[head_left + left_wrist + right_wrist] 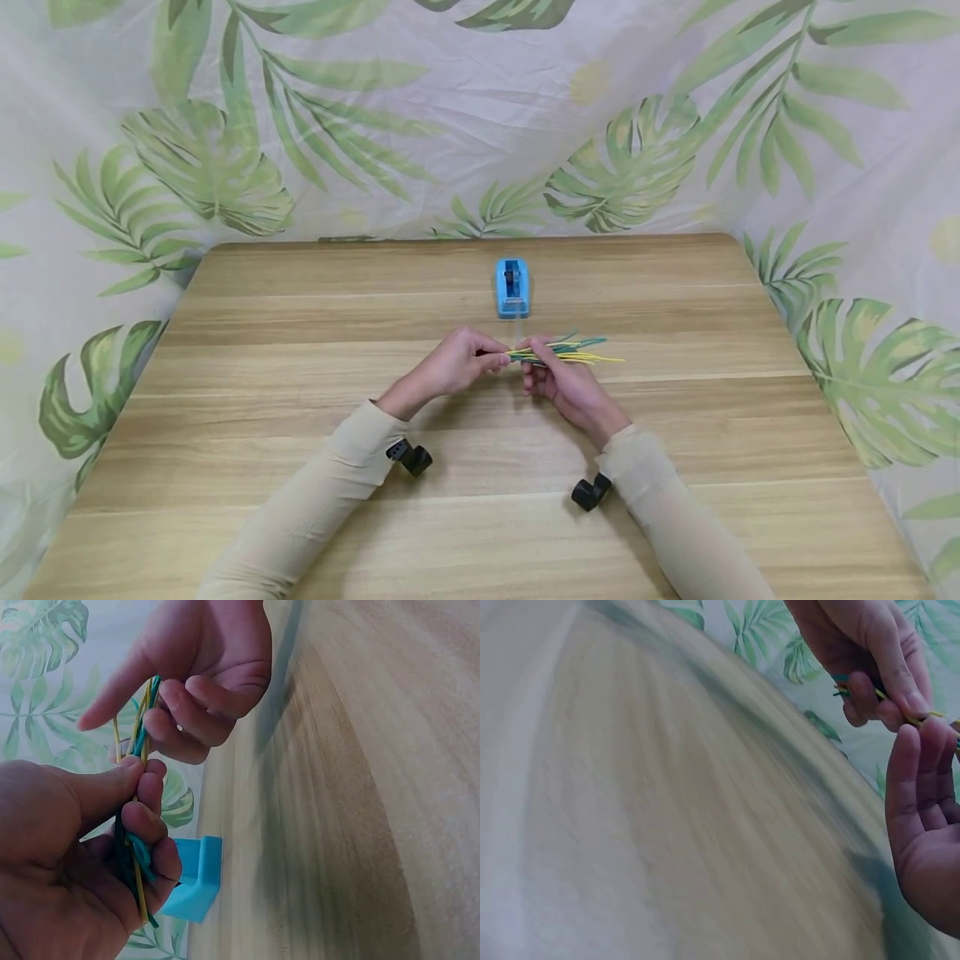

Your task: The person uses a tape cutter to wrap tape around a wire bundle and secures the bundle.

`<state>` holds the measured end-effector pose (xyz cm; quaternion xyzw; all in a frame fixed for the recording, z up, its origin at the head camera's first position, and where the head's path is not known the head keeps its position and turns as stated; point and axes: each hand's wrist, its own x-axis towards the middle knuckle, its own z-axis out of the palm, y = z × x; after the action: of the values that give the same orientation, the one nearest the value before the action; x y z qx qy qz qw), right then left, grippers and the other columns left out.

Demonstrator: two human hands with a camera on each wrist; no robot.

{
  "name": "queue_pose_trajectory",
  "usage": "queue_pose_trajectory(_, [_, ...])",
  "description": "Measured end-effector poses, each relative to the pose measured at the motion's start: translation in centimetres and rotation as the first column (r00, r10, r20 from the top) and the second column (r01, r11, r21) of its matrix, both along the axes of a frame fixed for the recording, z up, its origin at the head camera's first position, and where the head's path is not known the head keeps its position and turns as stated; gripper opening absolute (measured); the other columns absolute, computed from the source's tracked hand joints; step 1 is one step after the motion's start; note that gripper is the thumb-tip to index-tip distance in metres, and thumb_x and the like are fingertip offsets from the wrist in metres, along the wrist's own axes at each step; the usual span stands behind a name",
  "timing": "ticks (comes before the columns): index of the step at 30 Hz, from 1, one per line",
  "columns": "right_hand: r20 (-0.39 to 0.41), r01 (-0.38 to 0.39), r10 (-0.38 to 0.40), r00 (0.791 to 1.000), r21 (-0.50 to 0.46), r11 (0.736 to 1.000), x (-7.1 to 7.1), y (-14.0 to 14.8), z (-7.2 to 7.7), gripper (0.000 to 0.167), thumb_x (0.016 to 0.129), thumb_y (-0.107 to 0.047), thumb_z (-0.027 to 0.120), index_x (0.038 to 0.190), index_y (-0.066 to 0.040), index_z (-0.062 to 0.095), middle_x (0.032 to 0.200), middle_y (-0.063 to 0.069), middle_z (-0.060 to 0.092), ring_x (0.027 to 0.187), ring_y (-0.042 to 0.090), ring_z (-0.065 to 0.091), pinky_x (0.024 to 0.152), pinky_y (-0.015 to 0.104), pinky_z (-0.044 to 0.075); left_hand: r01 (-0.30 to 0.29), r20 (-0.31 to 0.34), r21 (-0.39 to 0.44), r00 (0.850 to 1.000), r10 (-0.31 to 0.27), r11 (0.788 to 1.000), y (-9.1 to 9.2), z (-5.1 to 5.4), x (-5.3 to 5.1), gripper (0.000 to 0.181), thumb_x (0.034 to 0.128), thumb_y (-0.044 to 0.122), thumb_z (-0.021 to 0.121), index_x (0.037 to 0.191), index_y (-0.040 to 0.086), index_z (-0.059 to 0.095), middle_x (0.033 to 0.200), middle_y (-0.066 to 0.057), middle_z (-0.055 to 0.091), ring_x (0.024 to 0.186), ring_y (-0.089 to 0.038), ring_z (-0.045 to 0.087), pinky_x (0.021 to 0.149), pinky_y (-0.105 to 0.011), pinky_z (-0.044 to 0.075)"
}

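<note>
In the head view, my left hand [467,361] pinches a bundle of thin green and yellow wires [581,353] between thumb and fingers. The left wrist view shows the green wire ends [139,851] lying across its curled fingers. My right hand [570,387] is beside it, around the loose part of the bundle. Its thumb is stretched out, apart from the bent fingers, and the wires pass between them. Fingertips of both hands meet in the right wrist view. From a blue tape dispenser [512,287], a clear strip of tape [517,330] runs to the bundle; its end is hidden by the hands.
The wooden table [300,333] spreads around both forearms. Its back edge meets a leaf-patterned cloth [450,100]. The dispenser stands just beyond the hands. A small black camera [409,457] sits on the left wrist and another black camera [591,492] on the right.
</note>
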<state>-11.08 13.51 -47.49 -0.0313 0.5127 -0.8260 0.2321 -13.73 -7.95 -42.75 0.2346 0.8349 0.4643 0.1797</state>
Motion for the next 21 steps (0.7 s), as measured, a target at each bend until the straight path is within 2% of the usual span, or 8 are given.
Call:
queue_pose_trajectory(2, [0.018,0.015,-0.015,1.0,-0.012,1.0,0.3,-0.1,0.2,0.053,0.094,-0.048,0.068,0.124,-0.005,0.061,0.089,0.005,0.061,0.071,0.015,0.058,0.068,0.028,0.054,-0.008,-0.001,0.001,1.0,0.008,1.0,0.0,0.1,0.1,0.017,0.0967,0.005,0.067,0.109,0.0,0.076,0.094,-0.016,0.074,0.075,-0.031,0.062,0.057,-0.023,0.045])
queue_pose_trajectory(6, [0.026,0.045,-0.043,0.999,-0.077,0.996,0.9,-0.2,0.2,0.064,0.094,-0.044,0.07,0.137,0.0,0.054,0.092,0.004,0.064,0.069,0.013,0.057,0.066,0.025,0.052,-0.035,0.009,0.022,0.999,0.035,0.999,-0.2,0.2,0.2,0.017,0.0974,0.006,0.066,0.11,0.0,0.076,0.092,-0.018,0.073,0.067,-0.02,0.057,0.054,-0.022,0.042])
queue_pose_trajectory(8, [0.018,0.061,-0.059,0.998,-0.134,0.989,1.1,-0.2,0.1,0.055,0.094,-0.038,0.072,0.135,-0.003,0.059,0.094,0.004,0.068,0.068,0.012,0.059,0.065,0.025,0.052,-0.055,0.027,0.04,0.998,0.054,0.998,-0.2,0.2,0.3,0.018,0.0983,0.008,0.066,0.11,-0.001,0.076,0.089,-0.02,0.071,0.062,-0.013,0.05,0.051,-0.021,0.039])
queue_pose_trajectory(10, [-0.003,0.051,-0.053,0.999,-0.187,0.981,1.3,-0.1,0.0,0.042,0.096,-0.033,0.07,0.127,-0.005,0.065,0.095,0.003,0.071,0.068,0.012,0.062,0.066,0.025,0.053,-0.077,0.047,0.051,0.996,0.074,0.996,-0.3,0.3,0.4,0.018,0.0988,0.01,0.065,0.11,0.0,0.076,0.088,-0.021,0.07,0.061,-0.012,0.048,0.049,-0.021,0.037])
queue_pose_trajectory(13, [-0.026,0.013,-0.019,0.999,-0.22,0.976,1.4,0.4,-0.1,0.033,0.105,-0.037,0.055,0.121,-0.011,0.066,0.099,0.004,0.073,0.074,0.014,0.065,0.071,0.027,0.054,-0.094,0.05,0.049,0.995,0.092,0.994,-0.3,0.4,0.4,0.019,0.0989,0.011,0.066,0.11,0.0,0.076,0.088,-0.02,0.071,0.062,-0.011,0.049,0.05,-0.022,0.038])
queue_pose_trajectory(15, [-0.012,-0.001,-0.001,1.0,-0.224,0.975,1.4,1.0,0.1,0.047,0.107,-0.048,0.04,0.121,-0.01,0.062,0.102,0.007,0.073,0.078,0.017,0.066,0.074,0.03,0.055,-0.092,0.039,0.041,0.995,0.091,0.995,-0.4,0.4,0.4,0.019,0.0987,0.011,0.066,0.11,0.0,0.076,0.089,-0.019,0.072,0.064,-0.012,0.051,0.051,-0.022,0.039])
queue_pose_trajectory(17, [0.025,-0.006,0.012,1.0,-0.237,0.972,1.2,1.8,0.4,0.065,0.104,-0.063,0.029,0.126,-0.007,0.056,0.104,0.011,0.071,0.083,0.022,0.067,0.077,0.034,0.054,-0.085,0.032,0.034,0.996,0.084,0.996,-0.4,0.4,0.4,0.018,0.0987,0.01,0.066,0.11,0.0,0.076,0.091,-0.019,0.072,0.066,-0.014,0.054,0.052,-0.022,0.04])
queue_pose_trajectory(21, [0.119,-0.05,0.088,0.989,-0.29,0.956,0.4,3.7,0.9,0.099,0.09,-0.085,0.026,0.134,0.001,0.045,0.112,0.022,0.069,0.094,0.032,0.067,0.084,0.043,0.053,-0.073,0.033,0.031,0.997,0.072,0.997,-0.5,0.3,0.4,0.018,0.0985,0.008,0.065,0.11,0.0,0.076,0.093,-0.017,0.074,0.07,-0.022,0.058,0.053,-0.022,0.042])
